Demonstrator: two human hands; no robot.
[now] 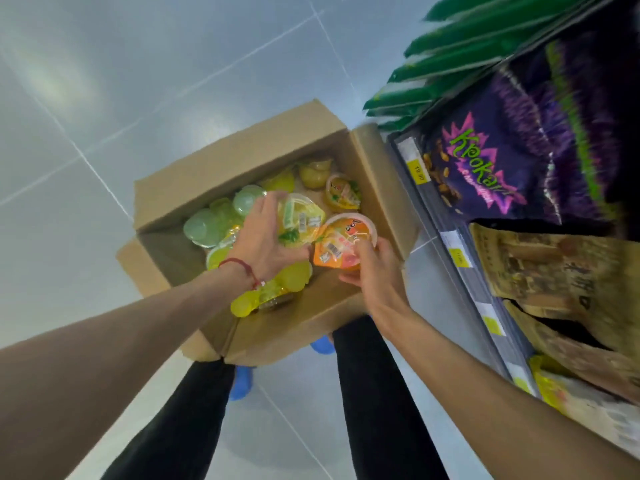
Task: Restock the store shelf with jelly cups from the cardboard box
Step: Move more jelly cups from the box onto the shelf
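Observation:
An open cardboard box [249, 157] stands on the floor in front of my legs, holding several jelly cups in green, yellow and orange. My left hand [266, 237] reaches into the box and grips a yellow-green jelly cup [303, 216] by its lid. My right hand [374, 268] holds an orange jelly cup [343, 240] just above the box's right side. Another orange-lidded cup [343, 192] lies at the far end of the box. The store shelf [460, 237] runs along the right.
The shelf carries purple snack bags [491, 168], green packets [450, 64] and brown paper-style packs [554, 271], with yellow price tags [419, 171] on its edge. Grey tiled floor [104, 98] surrounds the box. My black-trousered legs and blue shoes [240, 382] stand behind the box.

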